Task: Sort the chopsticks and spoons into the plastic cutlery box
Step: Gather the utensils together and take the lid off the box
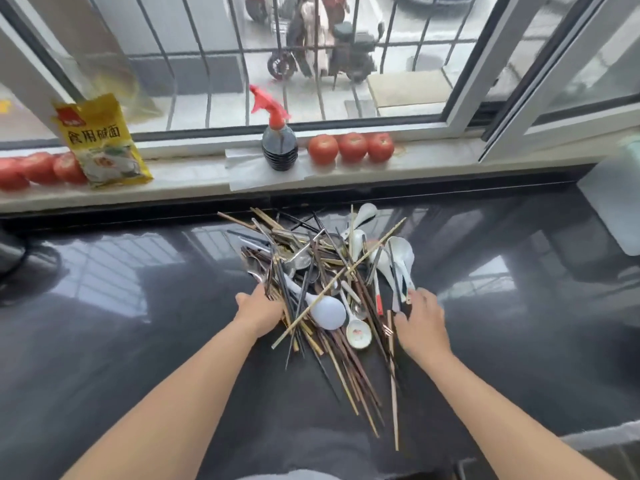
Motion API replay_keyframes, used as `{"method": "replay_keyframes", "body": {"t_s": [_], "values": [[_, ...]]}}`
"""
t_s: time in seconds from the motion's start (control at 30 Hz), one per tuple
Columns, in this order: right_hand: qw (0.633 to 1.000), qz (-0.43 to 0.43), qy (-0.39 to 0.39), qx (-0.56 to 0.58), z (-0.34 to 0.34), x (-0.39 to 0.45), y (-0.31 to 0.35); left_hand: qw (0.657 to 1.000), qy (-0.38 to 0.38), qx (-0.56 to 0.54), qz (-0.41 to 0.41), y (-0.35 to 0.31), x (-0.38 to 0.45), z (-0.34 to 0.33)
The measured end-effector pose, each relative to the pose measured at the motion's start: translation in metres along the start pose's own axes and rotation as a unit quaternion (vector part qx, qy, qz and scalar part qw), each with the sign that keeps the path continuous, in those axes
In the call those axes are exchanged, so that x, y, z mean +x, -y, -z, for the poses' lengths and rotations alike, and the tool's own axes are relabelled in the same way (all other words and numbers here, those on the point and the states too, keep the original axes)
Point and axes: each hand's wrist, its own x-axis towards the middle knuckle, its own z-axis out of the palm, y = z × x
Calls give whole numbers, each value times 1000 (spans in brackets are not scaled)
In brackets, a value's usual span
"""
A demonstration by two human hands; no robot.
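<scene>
A mixed pile of wooden, dark and metal chopsticks (349,362) and spoons lies at the centre of the glossy dark grey countertop (121,341). The chopsticks fan out toward the near edge; several cross one another at angles. White ceramic soup spoons (398,261) sit at the far right of the pile, a large white plastic ladle-shaped spoon (327,315) lies near the middle, and a small white ceramic spoon with a red pattern (358,336) lies just near-right of it. Metal spoons (298,259) are buried in the far-left part.

The left hand (259,313) rests against the left side of the pile; its fingers reach in among the utensils and are hidden, so it cannot be determined whether they grip anything. The right hand (420,323) is at the right side of the pile, fingers bent and touching the ends of dark chopsticks there; a firm grip cannot be confirmed.

On the pale windowsill (433,161) at the far side stand a dark spray bottle with a red trigger head (278,143), three red tomatoes (351,147) to its right, more red tomatoes (38,169) at far left, and a yellow printed food packet (102,143) leaning upright. The cutlery box is not identifiable in the view.
</scene>
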Motion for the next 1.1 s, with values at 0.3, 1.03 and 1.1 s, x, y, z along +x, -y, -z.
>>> {"method": "replay_keyframes", "body": {"t_s": [0.3,1.03,1.1], "values": [[996,-55,65,7,5,83,21,990,-52,-127,35,-36,24,11],[994,-24,71,82,36,76,-17,998,-42,-27,-47,-81,-34,8],[992,-39,75,98,45,79,-27,993,-79,27,-81,-101,-45,14]]}}
